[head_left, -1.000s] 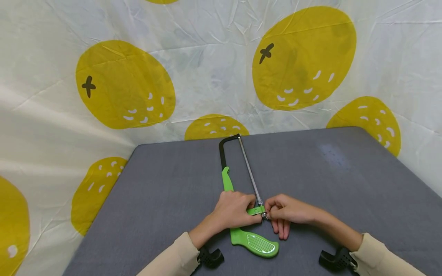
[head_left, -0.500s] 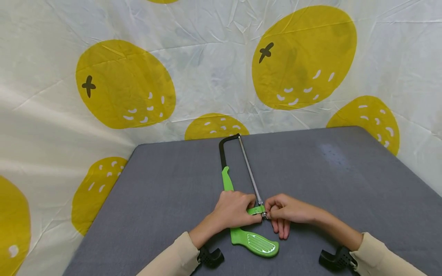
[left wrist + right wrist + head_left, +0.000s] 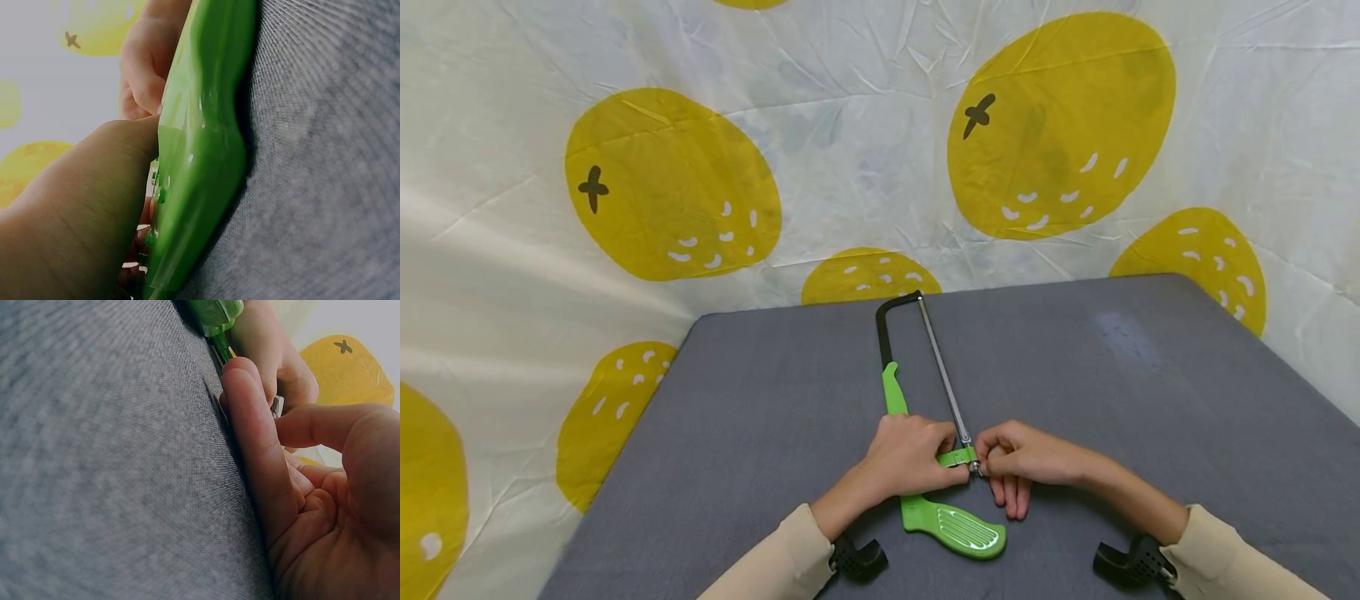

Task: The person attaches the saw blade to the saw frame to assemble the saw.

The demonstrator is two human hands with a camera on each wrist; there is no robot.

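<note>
A hacksaw (image 3: 895,393) lies flat on the grey table, its black bow end at the far side and its green handle (image 3: 966,533) toward me. My left hand (image 3: 913,454) grips the green frame ahead of the handle, thumb and fingers reaching to the green crosspiece (image 3: 957,457). The silver blade (image 3: 942,367) runs from the bow tip down to that crosspiece. My right hand (image 3: 1037,454) pinches the small metal tightening nut (image 3: 975,468) at the blade's near end, and its fingertips mostly cover it. In the right wrist view a bit of the metal nut (image 3: 277,406) shows by the thumb.
Grey cloth covers the table (image 3: 775,375). A white curtain (image 3: 850,167) printed with yellow fruit hangs behind and to the left, right up against the far edge. Black wrist cameras (image 3: 859,562) sit under both cream sleeves (image 3: 778,554).
</note>
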